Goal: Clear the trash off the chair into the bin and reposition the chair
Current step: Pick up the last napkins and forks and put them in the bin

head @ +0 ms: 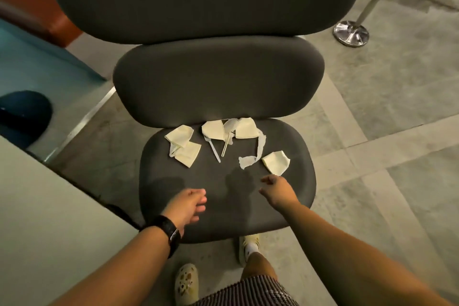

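Nearest the camera, at six o'clock, two feet in pale perforated clogs (186, 281) stand on the grey tiled floor (372, 107). Just beyond, both hands hang over the front of the dark grey chair (173, 171) seat, holding nothing. The left hand (190, 205), a black watch (170, 232) on its wrist, is at seven o'clock with fingers loosely curled and empty. The right hand (277, 190) at five o'clock is likewise relaxed and empty, its fingers pointing toward the trash.

Farther back the seat carries cream paper napkins (185, 148) at eleven o'clock, another napkin piece (275, 161) at two o'clock just beyond the right hand, a torn paper strip (250, 159) beside it, and a clear plastic fork (214, 149) next to a thin stick (225, 148) at twelve o'clock. More crumpled paper (233, 128) lies against the backrest (218, 82).

A pale bench (49, 218) runs along nine o'clock. Far off at two o'clock stands a chrome post base (350, 33).
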